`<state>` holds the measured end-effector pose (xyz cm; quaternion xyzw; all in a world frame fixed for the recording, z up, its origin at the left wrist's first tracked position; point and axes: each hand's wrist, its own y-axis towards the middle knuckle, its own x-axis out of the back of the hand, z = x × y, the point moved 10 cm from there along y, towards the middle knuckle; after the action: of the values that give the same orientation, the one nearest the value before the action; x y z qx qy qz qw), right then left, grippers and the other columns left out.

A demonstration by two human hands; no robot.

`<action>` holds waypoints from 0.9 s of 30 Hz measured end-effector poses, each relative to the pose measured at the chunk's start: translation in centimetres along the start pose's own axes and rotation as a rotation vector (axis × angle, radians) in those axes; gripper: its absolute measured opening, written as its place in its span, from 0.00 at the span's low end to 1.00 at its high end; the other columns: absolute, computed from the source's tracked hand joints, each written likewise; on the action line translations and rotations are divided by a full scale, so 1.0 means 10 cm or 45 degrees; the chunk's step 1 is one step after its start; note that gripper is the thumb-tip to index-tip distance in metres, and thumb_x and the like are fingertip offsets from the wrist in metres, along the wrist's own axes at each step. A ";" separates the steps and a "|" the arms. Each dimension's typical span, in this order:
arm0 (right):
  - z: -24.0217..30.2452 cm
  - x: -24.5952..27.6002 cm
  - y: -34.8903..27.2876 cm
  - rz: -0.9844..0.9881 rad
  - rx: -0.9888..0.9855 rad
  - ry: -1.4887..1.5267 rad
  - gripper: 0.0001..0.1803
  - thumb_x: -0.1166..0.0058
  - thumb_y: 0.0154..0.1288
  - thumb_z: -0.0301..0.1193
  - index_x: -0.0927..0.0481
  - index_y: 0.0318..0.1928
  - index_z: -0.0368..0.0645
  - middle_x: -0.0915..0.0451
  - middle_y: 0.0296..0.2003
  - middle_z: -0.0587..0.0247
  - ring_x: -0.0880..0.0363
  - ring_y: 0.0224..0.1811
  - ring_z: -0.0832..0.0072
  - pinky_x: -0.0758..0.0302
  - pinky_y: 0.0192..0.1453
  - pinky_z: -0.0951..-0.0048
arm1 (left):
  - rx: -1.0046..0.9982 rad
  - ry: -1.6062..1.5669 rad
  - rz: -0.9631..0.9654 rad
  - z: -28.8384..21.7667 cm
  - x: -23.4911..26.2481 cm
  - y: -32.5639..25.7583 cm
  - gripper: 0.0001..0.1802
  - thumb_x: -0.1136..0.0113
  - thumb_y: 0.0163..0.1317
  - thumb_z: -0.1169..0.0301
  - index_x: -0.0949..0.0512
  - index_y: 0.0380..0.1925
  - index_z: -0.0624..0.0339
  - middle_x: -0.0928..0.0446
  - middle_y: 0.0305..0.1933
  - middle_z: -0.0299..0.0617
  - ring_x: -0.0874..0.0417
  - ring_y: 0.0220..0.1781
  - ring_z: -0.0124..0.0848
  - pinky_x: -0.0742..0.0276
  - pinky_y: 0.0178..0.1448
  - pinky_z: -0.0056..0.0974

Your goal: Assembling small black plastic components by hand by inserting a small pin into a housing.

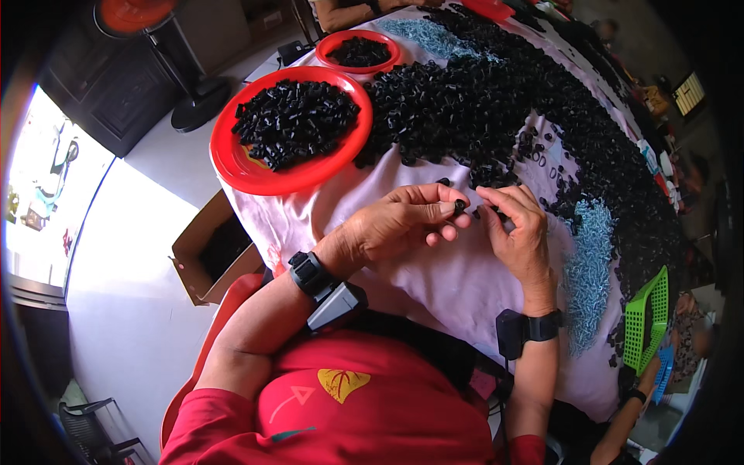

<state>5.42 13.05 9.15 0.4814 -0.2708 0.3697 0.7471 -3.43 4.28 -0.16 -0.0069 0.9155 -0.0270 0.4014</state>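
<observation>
My left hand [399, 221] pinches a small black plastic piece [459, 207] between thumb and forefinger, above the near edge of the cloth-covered table. Close beside it on the right is my right hand [519, 236], its thumb and forefinger drawn together toward the piece. Whatever lies between those right fingertips is too small to make out. Beyond both hands spreads a large heap of similar black pieces [457, 101]. Light-blue small parts that look like screws [589, 271] lie piled to the right of my right hand.
A red plate [225, 159] heaped with black pieces stands at left, a smaller red plate [397, 56] behind it. More blue parts [422, 35] lie at the back. A green basket [659, 310] and another person's arm [620, 422] are at right. A cardboard box [190, 244] sits left of the table.
</observation>
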 end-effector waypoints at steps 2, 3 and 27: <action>0.00 0.01 -0.01 -0.007 0.036 -0.060 0.13 0.36 0.59 0.22 0.14 0.46 0.40 0.16 0.37 0.59 0.19 0.41 0.61 0.21 0.45 0.64 | -0.010 0.003 -0.049 0.02 0.04 0.00 0.13 0.43 0.75 0.70 0.23 0.55 0.60 0.18 0.48 0.37 0.17 0.41 0.21 0.24 0.39 0.23; -0.01 0.01 0.00 -0.009 0.040 -0.063 0.13 0.36 0.59 0.22 0.14 0.46 0.40 0.16 0.37 0.59 0.19 0.41 0.61 0.21 0.45 0.64 | -0.029 0.014 -0.097 0.00 0.09 0.00 0.12 0.43 0.75 0.70 0.23 0.55 0.60 0.18 0.48 0.37 0.17 0.41 0.21 0.24 0.39 0.23; 0.00 -0.15 -0.02 0.017 -0.151 0.586 0.11 0.43 0.71 0.23 0.14 0.50 0.39 0.16 0.41 0.61 0.16 0.36 0.79 0.21 0.38 0.80 | -0.044 0.282 -0.196 0.10 0.05 0.03 0.13 0.44 0.76 0.68 0.23 0.55 0.62 0.17 0.47 0.38 0.16 0.41 0.23 0.21 0.44 0.28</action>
<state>4.69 12.53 7.95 0.3379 -0.1178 0.4582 0.8136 -2.99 4.55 -1.20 -0.0811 0.9513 -0.0426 0.2945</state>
